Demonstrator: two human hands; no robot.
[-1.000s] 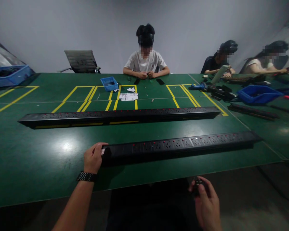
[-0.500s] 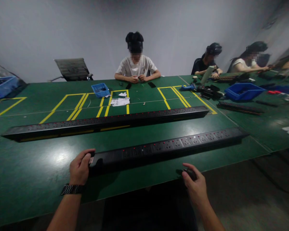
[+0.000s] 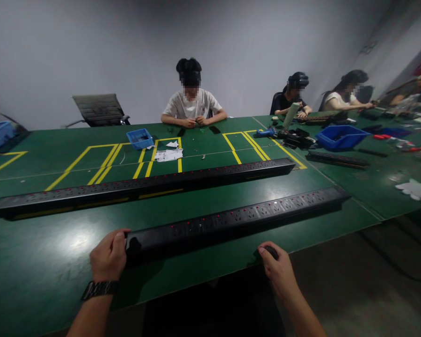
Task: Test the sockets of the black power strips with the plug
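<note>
A long black power strip (image 3: pixel 231 220) with a row of sockets and small red marks lies at a slant on the green table in front of me. My left hand (image 3: pixel 108 256) is closed around its left end, thumb on top. At the table's front edge my right hand (image 3: pixel 275 267) is closed on a small dark rounded object (image 3: pixel 271 252), apart from the strip; most of that object is hidden by the fingers. Behind the near strip lies a longer black power strip (image 3: pixel 154 185), touched by neither hand.
Opposite me sits a person (image 3: pixel 192 105); others work at the far right. A small blue bin (image 3: pixel 139 139) and white papers (image 3: pixel 168 155) lie beyond the strips. To the right are a larger blue bin (image 3: pixel 342 136), tools and a white glove (image 3: pixel 416 191).
The view has shifted slightly, so most things sit further left in it. My right hand's fingers have curled further over the small dark object. My left hand stays on the strip's end.
</note>
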